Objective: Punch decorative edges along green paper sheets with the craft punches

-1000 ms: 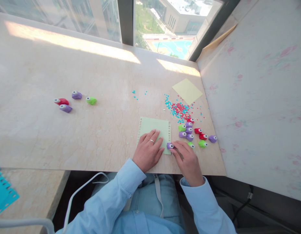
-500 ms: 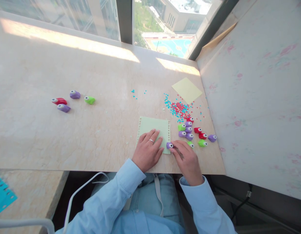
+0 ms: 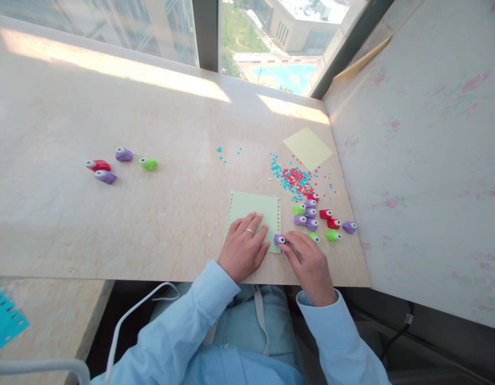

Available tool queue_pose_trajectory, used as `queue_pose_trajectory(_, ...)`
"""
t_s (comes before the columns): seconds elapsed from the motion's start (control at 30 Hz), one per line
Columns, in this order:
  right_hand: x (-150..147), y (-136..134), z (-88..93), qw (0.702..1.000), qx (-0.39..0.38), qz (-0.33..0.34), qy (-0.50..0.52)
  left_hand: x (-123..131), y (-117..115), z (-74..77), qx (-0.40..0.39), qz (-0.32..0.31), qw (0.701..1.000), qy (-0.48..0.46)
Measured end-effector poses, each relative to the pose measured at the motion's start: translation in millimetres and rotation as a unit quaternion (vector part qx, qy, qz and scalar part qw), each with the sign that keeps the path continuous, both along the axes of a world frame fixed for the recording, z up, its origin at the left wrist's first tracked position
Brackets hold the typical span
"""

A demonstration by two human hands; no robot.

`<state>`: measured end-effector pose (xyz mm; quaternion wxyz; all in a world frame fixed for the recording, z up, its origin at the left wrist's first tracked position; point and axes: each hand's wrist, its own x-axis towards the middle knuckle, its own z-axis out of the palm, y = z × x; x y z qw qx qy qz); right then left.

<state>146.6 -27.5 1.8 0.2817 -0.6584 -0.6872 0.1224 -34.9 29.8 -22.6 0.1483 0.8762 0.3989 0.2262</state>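
The left hand (image 3: 244, 247) presses green paper (image 3: 253, 203) while the right fingers (image 3: 299, 242) hold a purple punch (image 3: 278, 239).

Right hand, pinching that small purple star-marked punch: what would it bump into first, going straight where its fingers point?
Beyond the purple punch, the right hand would probably meet the left hand, spread on the pale green paper with hole-punched edges; heights are hard to judge.

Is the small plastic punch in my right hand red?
No, your right hand grips a purple plastic punch at the pale green paper.
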Motion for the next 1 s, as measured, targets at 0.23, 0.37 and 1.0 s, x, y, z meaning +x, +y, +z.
queue_pose_trajectory(0.23, -1, 0, 3.0, 1.000, -0.007, -0.015, 0.023, 0, 0, 0.1, -0.004, 0.000, 1.000, -0.007)
queue_pose_trajectory(0.37, 1, 3, 13.7, 0.992, -0.018, -0.095, 0.078, 0, 0, -0.9, -0.006, -0.001, 1.000, -0.006)
queue_pose_trajectory(1.0, -2, 39, 16.7, 0.958, -0.248, -0.129, 0.059, 0, -1, -0.5, -0.002, 0.001, 1.000, -0.009)
